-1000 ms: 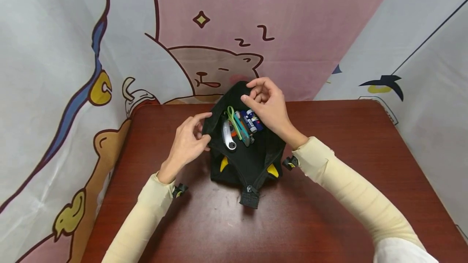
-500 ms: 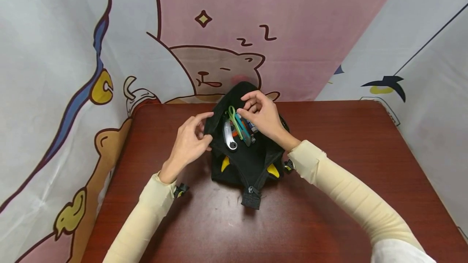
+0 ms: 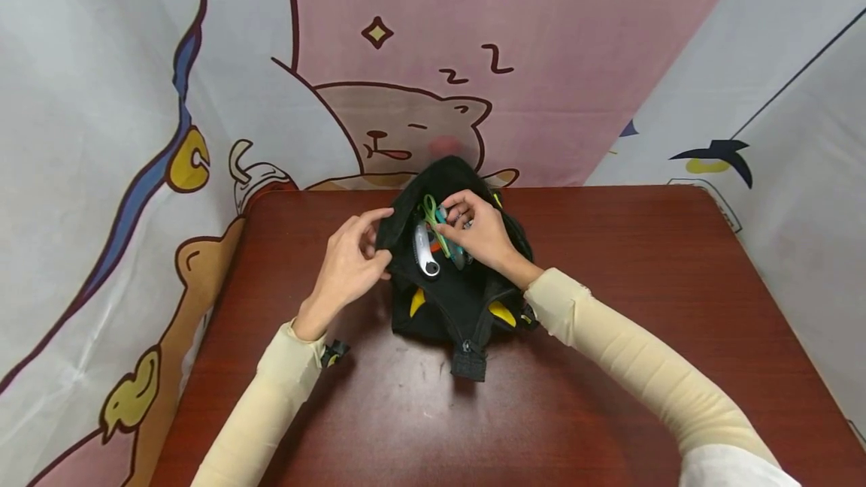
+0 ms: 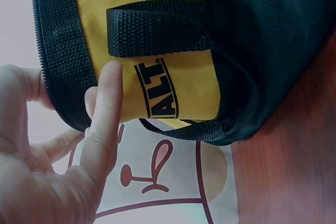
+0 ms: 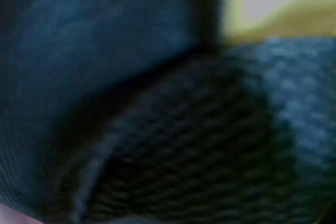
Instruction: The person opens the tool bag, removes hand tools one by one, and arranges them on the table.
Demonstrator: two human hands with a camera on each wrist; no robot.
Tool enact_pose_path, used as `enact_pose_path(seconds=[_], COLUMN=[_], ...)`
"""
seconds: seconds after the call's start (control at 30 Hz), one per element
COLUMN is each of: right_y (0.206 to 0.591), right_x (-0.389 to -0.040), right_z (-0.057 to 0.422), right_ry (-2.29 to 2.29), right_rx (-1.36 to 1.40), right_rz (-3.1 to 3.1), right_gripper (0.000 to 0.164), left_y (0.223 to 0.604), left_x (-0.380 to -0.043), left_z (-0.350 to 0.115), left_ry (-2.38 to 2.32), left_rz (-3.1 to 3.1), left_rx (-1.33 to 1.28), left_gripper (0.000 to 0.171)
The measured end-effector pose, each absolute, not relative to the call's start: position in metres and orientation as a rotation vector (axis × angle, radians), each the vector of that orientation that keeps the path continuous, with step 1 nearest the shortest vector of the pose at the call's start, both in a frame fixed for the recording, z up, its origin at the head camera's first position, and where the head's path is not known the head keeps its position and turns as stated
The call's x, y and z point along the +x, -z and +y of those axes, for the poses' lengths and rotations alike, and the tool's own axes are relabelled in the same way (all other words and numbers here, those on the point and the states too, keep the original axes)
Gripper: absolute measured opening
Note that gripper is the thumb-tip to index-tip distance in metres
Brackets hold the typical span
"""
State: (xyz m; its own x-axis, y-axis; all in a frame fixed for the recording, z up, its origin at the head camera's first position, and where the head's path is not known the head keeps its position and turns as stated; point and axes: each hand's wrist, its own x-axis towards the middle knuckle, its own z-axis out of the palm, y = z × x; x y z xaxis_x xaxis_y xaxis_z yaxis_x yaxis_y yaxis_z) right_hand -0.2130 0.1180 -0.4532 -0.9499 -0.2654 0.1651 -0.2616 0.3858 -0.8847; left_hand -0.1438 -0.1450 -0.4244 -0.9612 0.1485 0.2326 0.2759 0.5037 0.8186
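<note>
Tool bag, black with yellow trim, gapes open on the reddish-brown counter, at three o'clock from the left hand. That hand's thumb and fingers pinch the rim on the bag's nine o'clock side; in the left wrist view one finger lies along the yellow panel, near a black webbing loop and lettering that reads "ALT". The right hand reaches over the opening from four o'clock, fingers bent; whether they grip anything I cannot tell, and the right wrist view is mostly blurred dark webbing. Green scissors lie inside the bag at nine o'clock from the right hand, at its thumb tip, with a teal tool partly hidden by the hand. At seven o'clock from the scissors lies a white curved tool with a round black spot.
</note>
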Motion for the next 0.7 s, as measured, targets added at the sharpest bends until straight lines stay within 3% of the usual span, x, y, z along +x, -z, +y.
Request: enact_pose_path(seconds=[0.7], right_y=[0.478], right_x=[-0.218], right_z=[0.117], right_ry=[1.519], right_rx=[-0.364], right_rz=[2.607], right_gripper=[0.04], left_y=[0.423], left_x=[-0.143], left_z=[-0.143], left_ry=[1.54], left_rz=[-2.586], left_rx=[-0.372], left_gripper=[0.065])
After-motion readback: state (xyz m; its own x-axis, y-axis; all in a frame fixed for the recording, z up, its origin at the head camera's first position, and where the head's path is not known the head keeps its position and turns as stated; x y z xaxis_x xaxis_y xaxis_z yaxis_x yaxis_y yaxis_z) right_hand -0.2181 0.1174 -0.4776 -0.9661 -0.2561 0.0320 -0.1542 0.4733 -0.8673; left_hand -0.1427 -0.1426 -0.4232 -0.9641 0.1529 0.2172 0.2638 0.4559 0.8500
